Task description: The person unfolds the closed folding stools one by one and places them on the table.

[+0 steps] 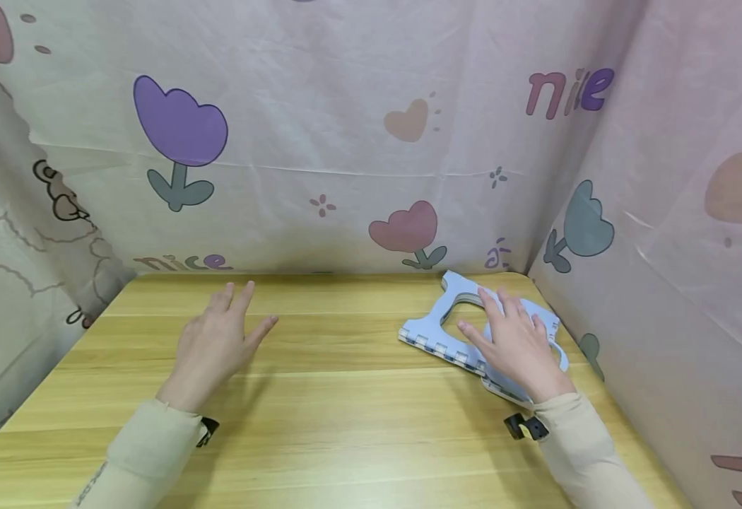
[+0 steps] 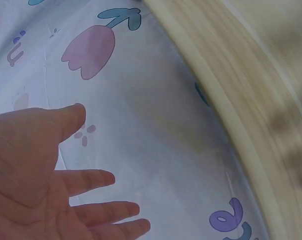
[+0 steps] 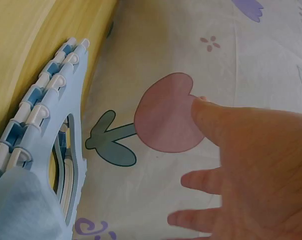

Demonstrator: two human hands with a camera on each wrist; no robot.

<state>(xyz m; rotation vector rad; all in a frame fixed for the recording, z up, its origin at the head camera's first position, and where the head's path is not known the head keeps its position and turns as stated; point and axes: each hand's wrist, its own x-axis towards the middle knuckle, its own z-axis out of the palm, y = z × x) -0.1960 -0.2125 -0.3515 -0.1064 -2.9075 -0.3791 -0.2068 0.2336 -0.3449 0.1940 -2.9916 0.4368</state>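
Note:
A light blue plastic folding stool [image 1: 431,332], folded flat, lies at the right rear of the wooden table. Its hinged edge and cut-out openings show in the head view, and the right wrist view shows the hinge knuckles of the stool [image 3: 38,115] up close. Over the stool hovers my right hand [image 1: 517,346], fingers spread; in its wrist view the hand [image 3: 260,165] appears apart from the stool and holds nothing. My left hand [image 1: 212,346] is raised over the table's left side, fingers extended. The left wrist view shows that hand [image 2: 36,175] with a bare palm.
The wooden table [image 1: 345,417] reaches back to a printed cloth [image 1: 320,127] with flowers and lettering. More cloth [image 1: 676,283] hangs along the right side, close to the stool, and along the left [image 1: 21,283]. Dark wrist devices [image 1: 526,427] sit at the cuffs.

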